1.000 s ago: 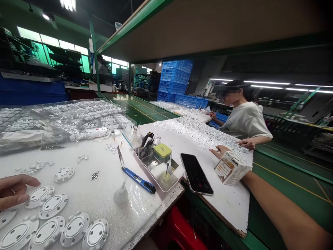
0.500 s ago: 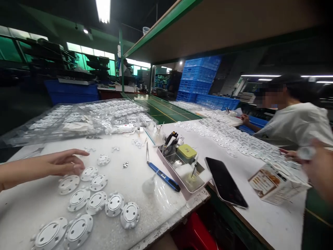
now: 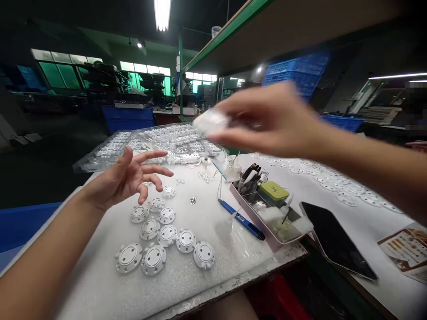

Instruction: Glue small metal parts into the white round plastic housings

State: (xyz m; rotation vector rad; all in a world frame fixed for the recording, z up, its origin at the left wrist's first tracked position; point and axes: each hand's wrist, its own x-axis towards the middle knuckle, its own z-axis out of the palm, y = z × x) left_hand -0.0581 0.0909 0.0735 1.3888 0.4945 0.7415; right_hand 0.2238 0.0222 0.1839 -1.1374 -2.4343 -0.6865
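My left hand (image 3: 131,178), palm turned inward and fingers spread, hovers with nothing in it over several round white parts (image 3: 155,258). Each of these has a flat top with two dark holes and small knobs round its edge. High over the worktop, my right hand (image 3: 270,120) grips a white part (image 3: 211,122) between thumb and fingers. Motion smears that part, so its exact kind does not show. Small metal pieces (image 3: 193,200) lie in a pile on the white worktop (image 3: 200,178).
A blue pen-like tool (image 3: 242,219) lies beside a pink tray (image 3: 253,213) of tools with a yellow-green tin (image 3: 274,192). A phone (image 3: 336,240) rests to the right. Bags of white parts (image 3: 176,133) fill the back; a green-edged shelf (image 3: 230,31) hangs overhead.
My right hand has swung from the far right to the upper middle, carrying the white part. My left hand has lifted off the round parts and opened. The view has turned right to left.
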